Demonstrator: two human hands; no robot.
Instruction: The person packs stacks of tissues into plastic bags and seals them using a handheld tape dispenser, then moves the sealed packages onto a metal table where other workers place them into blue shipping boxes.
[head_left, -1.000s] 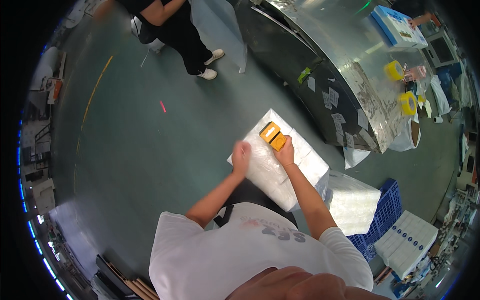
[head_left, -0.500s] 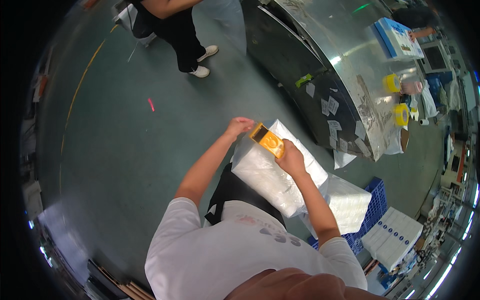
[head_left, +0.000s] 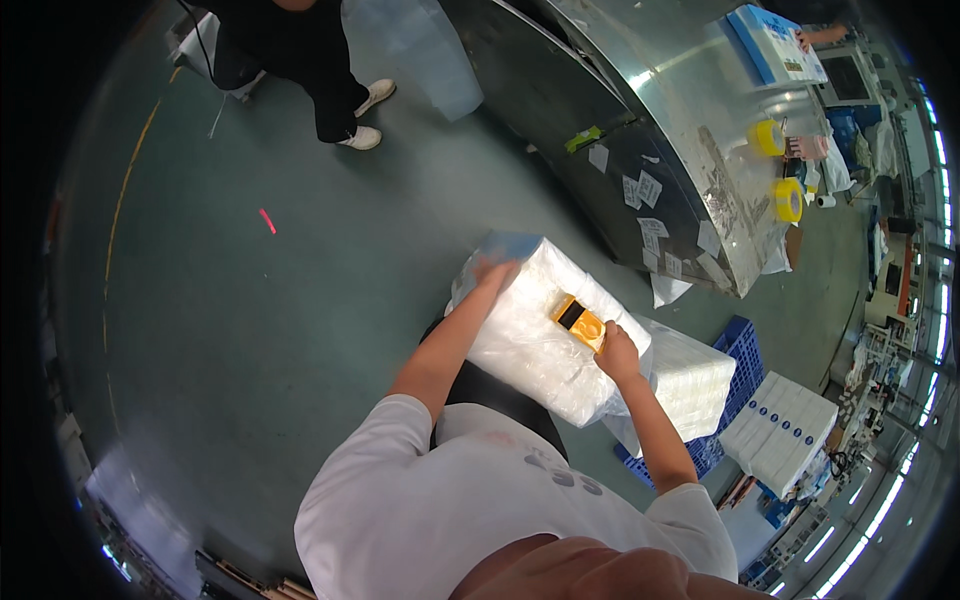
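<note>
Green workshop floor (head_left: 250,330) lies beneath a plastic-wrapped white bundle (head_left: 540,340) at centre. At its 3 o'clock edge the right hand (head_left: 615,355) grips a yellow tape dispenser (head_left: 578,320); the left hand (head_left: 492,270) presses flat, open, at 11 o'clock.

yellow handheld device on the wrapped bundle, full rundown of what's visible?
The yellow handheld device is small and flat, roughly rectangular, with an orange-yellow casing that looks like plastic and a dark panel on its upper face. It lies flat on top of the large bundle wrapped in clear plastic film, angled diagonally, near the bundle's right side. The right hand holds its near end; the left hand rests on the bundle's far corner, apart from the device. Finer details are too small to tell.
</note>
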